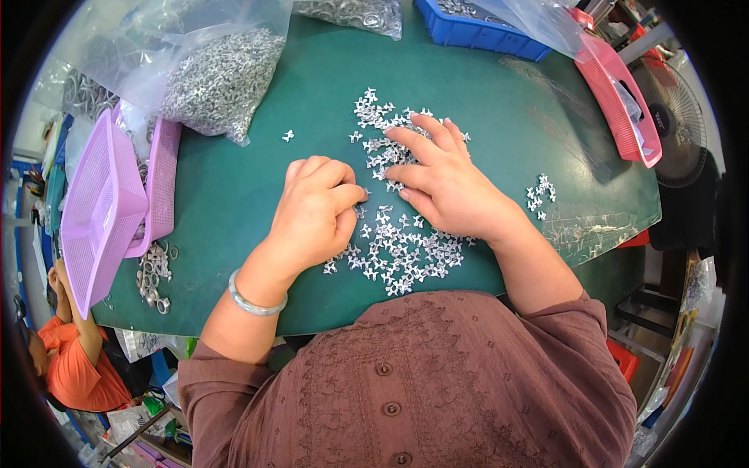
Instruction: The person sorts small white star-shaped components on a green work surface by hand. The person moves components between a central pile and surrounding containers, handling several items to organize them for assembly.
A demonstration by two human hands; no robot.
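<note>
Small silver metal pieces, each with several short arms, lie in two loose heaps on a green tabletop (234,195). My right hand (449,175) spreads its fingers over the far heap (374,113), fingertips down among the pieces. Left of it, my left hand (316,207) is closed, its index finger and thumb drawn in at the heaps' left edge. Whatever is between those fingertips is too small to make out. Closer to my body lies the near heap (406,253), below both hands. One single metal piece (288,136) sits apart, beyond my left hand.
A clear bag of metal pieces (222,78) stands far left, above purple baskets (117,203) and loose rings (156,273). A few pieces (540,193) lie right. Around the far edge are a blue tray (484,31), pink basket (616,101) and fan (667,121). Another person (82,366) sits left.
</note>
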